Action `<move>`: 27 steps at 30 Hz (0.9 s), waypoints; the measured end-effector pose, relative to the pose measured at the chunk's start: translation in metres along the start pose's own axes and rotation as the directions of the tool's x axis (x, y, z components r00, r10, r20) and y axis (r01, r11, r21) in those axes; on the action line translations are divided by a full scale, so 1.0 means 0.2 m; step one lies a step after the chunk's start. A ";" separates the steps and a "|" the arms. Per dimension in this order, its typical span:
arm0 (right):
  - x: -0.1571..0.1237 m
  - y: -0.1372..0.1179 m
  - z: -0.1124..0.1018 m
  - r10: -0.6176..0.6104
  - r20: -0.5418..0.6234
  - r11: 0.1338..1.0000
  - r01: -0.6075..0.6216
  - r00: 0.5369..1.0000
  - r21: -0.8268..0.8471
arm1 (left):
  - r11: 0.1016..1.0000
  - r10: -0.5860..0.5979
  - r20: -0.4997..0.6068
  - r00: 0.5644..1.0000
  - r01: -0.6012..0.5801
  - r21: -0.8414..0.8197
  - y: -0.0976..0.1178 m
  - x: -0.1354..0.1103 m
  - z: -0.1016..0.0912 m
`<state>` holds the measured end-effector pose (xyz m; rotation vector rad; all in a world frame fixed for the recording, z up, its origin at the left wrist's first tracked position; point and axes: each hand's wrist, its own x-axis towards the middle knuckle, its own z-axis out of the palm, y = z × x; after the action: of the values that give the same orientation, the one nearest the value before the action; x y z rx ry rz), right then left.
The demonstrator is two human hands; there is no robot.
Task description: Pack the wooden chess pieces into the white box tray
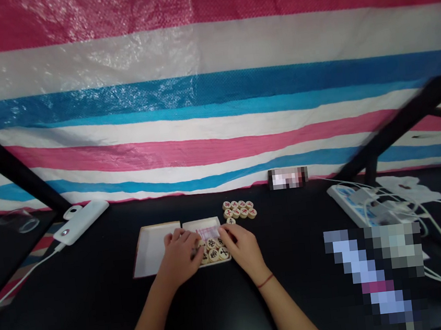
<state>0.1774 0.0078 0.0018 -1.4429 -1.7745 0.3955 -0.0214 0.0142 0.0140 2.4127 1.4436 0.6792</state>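
An open white box (212, 221) lies on the black table, with round Chinese chess pieces (213, 255) in its near part, marked in black. My left hand (180, 256) reaches over the box's left side. Its thumb and fingers are bent around a piece (202, 244) at the box's left edge, partly hidden. At the right edge is my right hand (243, 244), fingers curled, with thumb and index finger against the box wall. Left of the box lies its lid (156, 245), pale inside. Behind the right hand sit rows of red-marked pieces (244, 212) and one black-marked piece (230, 221).
A white device (83, 224) with a cable lies at the left, near a clear cup (19, 222). On the right are a power strip (348, 204), tangled white cables (438, 231) and blurred-out items. A striped sheet (213, 92) hangs behind the table.
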 end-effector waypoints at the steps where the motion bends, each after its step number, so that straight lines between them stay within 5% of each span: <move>1: 0.00 -0.01 0.00 -0.059 -0.019 0.998 0.058 0.998 -0.033 | 1.000 0.007 -0.039 0.999 -0.008 -0.025 0.00 0.00 0.00; 5: -0.01 -0.07 0.00 -0.314 0.021 0.948 0.315 0.949 -0.037 | 0.969 -0.019 -0.164 0.986 -0.022 -0.246 0.03 0.01 0.01; 8: 0.00 -0.08 0.00 -0.357 0.010 0.934 0.357 0.934 -0.017 | 0.917 -0.067 -0.172 0.983 -0.007 -0.398 0.06 0.02 0.01; 10: 0.00 -0.04 -0.03 -0.293 -0.065 0.955 0.290 0.954 -0.060 | 0.894 -0.110 -0.188 0.976 0.015 -0.448 0.06 0.02 0.01; 14: 0.02 0.12 -0.12 -0.010 -0.260 0.983 -0.038 0.966 -0.179 | 0.888 -0.206 -0.233 0.950 0.081 -0.453 0.02 0.02 0.02; 19: 0.00 0.27 -0.17 0.149 -0.030 0.945 -0.151 0.988 -0.289 | 0.897 -0.217 -0.235 0.947 0.099 -0.431 -0.03 0.02 0.05; 27: -0.01 0.34 -0.14 0.142 -0.039 0.970 -0.147 0.989 -0.194 | 0.881 -0.196 -0.222 0.955 0.072 -0.467 -0.02 0.04 0.06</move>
<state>0.2445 0.0195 -0.0269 -1.7158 -1.7324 0.2809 -0.0142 0.0232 0.0043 1.8954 1.3405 1.1912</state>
